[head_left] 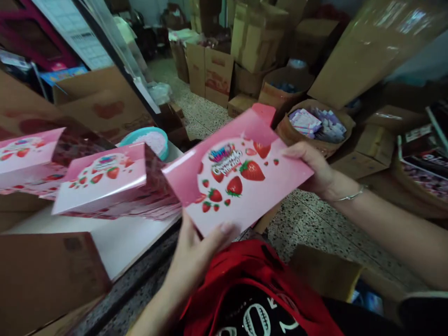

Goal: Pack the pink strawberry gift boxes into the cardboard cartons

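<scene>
Just above my lap, my left hand (196,252) pinches the near bottom edge of a flat pink strawberry carton (238,175), thumb on its printed face, while my right hand (315,170) closes on its far right edge, so the carton hangs tilted between both hands, clear of any surface. I judge I'm at the step of taking one unfolded blank in hand, and opening it into a box would call for shifting my fingers to opposite edges and pressing the sides apart. To the left of my left hand, a stack of matching pink cartons (105,186) lies on the white tabletop (115,242), a teal bowl (149,140) behind it. Beyond my right hand sits a round basket of small packets (317,123), with brown cardboard boxes (217,70) farther back on the floor.
</scene>
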Demonstrator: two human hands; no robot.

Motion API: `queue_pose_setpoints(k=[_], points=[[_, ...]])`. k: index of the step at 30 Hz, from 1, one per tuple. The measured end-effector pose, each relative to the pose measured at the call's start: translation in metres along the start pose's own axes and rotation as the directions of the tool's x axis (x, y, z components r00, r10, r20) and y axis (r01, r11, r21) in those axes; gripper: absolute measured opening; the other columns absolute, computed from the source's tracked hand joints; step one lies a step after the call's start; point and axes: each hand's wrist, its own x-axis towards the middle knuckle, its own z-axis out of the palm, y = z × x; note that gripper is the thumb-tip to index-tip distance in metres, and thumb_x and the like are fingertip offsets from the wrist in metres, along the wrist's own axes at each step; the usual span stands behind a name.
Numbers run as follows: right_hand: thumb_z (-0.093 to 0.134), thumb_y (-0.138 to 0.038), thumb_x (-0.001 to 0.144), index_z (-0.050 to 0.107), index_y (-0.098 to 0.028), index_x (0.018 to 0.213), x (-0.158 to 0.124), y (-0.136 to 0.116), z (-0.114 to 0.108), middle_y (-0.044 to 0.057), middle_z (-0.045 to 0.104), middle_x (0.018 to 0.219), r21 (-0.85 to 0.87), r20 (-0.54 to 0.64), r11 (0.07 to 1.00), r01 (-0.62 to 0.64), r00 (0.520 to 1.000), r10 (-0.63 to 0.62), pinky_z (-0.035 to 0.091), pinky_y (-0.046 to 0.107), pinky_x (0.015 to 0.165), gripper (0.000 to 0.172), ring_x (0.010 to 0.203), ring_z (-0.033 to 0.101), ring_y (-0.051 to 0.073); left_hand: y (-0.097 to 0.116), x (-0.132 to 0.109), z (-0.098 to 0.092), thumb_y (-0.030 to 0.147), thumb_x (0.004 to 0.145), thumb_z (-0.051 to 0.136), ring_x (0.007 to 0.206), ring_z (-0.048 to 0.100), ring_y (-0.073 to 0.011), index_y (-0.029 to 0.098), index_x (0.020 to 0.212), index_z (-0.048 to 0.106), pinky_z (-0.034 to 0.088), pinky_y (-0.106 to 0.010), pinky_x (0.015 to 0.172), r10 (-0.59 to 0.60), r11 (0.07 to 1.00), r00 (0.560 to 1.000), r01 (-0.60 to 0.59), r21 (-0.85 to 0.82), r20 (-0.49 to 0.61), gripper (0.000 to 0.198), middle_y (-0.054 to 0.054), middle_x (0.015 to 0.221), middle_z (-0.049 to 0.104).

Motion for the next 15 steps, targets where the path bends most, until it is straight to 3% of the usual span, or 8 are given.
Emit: queue_pose_setpoints(k=[2, 4, 7, 11, 15], points=[[0.061, -0.043, 0.072, 0.065, -0.014, 0.098, 0.014, 0.04, -0.072, 0.007, 0.069, 0.08, 0.014, -0.042, 0.996, -0.092, 0.995, 0.093, 0.054, 0.032, 0.066, 0.039, 0.075, 0.064, 0.022, -0.06, 0.035, 0.05, 0.036, 0.056, 0.086, 0.116, 0.059, -0.0337, 0.023, 0.134, 0.048, 0.048, -0.045, 0.102, -0.055, 0.994, 0.996, 0.061, -0.091, 0.067, 0.088, -0.009, 0.12, 0.066], [0.062, -0.041, 0.068, 0.066, -0.013, 0.088, 0.036, 0.087, -0.139, 0.006, 0.068, 0.074, 0.046, -0.089, 0.975, -0.216, 0.972, 0.219, 0.05, 0.027, 0.059, 0.035, 0.065, 0.06, 0.017, -0.125, 0.073, 0.092, 0.036, 0.054, 0.085, 0.116, 0.058, -0.0335, 0.019, 0.132, 0.047, 0.047, -0.043, 0.101, -0.137, 0.977, 0.991, 0.136, -0.165, 0.009, 0.088, -0.011, 0.117, 0.067], [0.06, -0.038, 0.064, 0.065, -0.014, 0.089, 0.076, 0.162, -0.217, 0.005, 0.068, 0.073, 0.1, -0.089, 0.929, -0.356, 0.927, 0.365, 0.046, 0.024, 0.058, 0.034, 0.063, 0.057, 0.016, -0.221, 0.122, 0.131, 0.034, 0.053, 0.083, 0.115, 0.059, -0.0345, 0.017, 0.129, 0.047, 0.045, -0.043, 0.101, -0.258, 0.946, 0.965, 0.242, -0.215, -0.047, 0.085, -0.014, 0.119, 0.065], [0.061, -0.034, 0.063, 0.065, -0.017, 0.097, 0.135, 0.257, -0.28, 0.001, 0.067, 0.072, 0.144, 0.062, 0.893, -0.427, 0.904, 0.422, 0.042, 0.023, 0.055, 0.039, 0.063, 0.055, 0.015, -0.325, 0.178, 0.139, 0.033, 0.051, 0.083, 0.111, 0.061, -0.0322, 0.017, 0.131, 0.043, 0.046, -0.041, 0.098, -0.362, 0.922, 0.922, 0.333, -0.196, -0.137, 0.09, -0.014, 0.119, 0.066], [0.067, -0.036, 0.065, 0.064, -0.017, 0.104, 0.191, 0.334, -0.319, 0.0, 0.066, 0.072, 0.166, 0.107, 0.867, -0.469, 0.883, 0.457, 0.042, 0.024, 0.055, 0.044, 0.062, 0.055, 0.014, -0.395, 0.231, 0.136, 0.031, 0.047, 0.085, 0.098, 0.067, -0.0286, 0.018, 0.135, 0.039, 0.052, -0.039, 0.088, -0.394, 0.918, 0.889, 0.368, -0.148, -0.232, 0.1, -0.012, 0.109, 0.069]])
